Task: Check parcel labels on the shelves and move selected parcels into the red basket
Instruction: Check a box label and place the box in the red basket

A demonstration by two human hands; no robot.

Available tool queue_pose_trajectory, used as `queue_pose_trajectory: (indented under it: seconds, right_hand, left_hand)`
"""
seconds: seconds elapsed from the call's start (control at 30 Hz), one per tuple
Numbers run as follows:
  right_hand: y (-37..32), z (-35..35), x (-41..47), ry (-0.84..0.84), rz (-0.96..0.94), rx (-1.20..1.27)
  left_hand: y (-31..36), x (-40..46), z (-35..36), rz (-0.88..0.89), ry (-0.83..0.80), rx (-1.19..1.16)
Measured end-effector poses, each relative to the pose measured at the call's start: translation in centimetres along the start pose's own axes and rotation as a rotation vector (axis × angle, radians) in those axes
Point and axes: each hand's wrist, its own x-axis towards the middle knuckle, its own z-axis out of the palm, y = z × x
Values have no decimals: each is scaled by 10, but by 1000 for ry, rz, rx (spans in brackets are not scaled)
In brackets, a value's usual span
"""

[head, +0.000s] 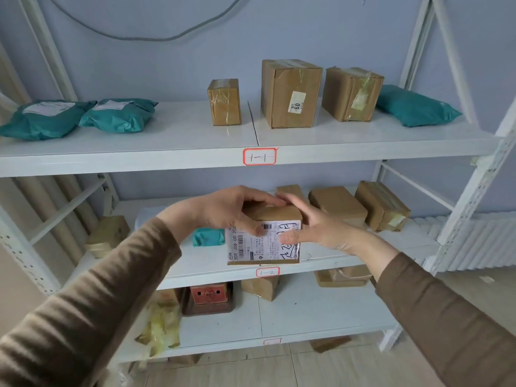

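Note:
A small cardboard parcel (265, 247) with a white printed label facing me hangs in front of the middle shelf (212, 270). My left hand (231, 212) grips its top left, fingers curled over the top and thumb on the label. My right hand (310, 226) holds its right side, fingers over the top edge and thumb on the label's handwritten marks. The red basket is not in view.
On the top shelf (167, 152) lie two teal bags (81, 117), three cardboard boxes (290, 93) and another teal bag (416, 106). The middle shelf holds several brown parcels (360, 208) and a teal parcel (208, 237). More boxes (259, 287) and a red-brown item (208, 294) sit on the bottom shelf.

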Motion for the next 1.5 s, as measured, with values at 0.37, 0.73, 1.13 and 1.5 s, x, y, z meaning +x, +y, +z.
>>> queue_pose_trajectory:
  seconds: [0.37,0.73,1.13,1.5]
  right_hand:
    - [67,9,-43,645,11,870]
    - [122,-19,-112,941,99,918]
    - [171,-72,-175,1240,83,753]
    - [243,-145,-300,1413,179,765]
  left_hand:
    - [11,51,107,-9,562,-809]
    - [35,132,202,-28,152,-929]
    - [58,239,278,-20,-136,-942]
    - [135,332,419,-66,-280,-980]
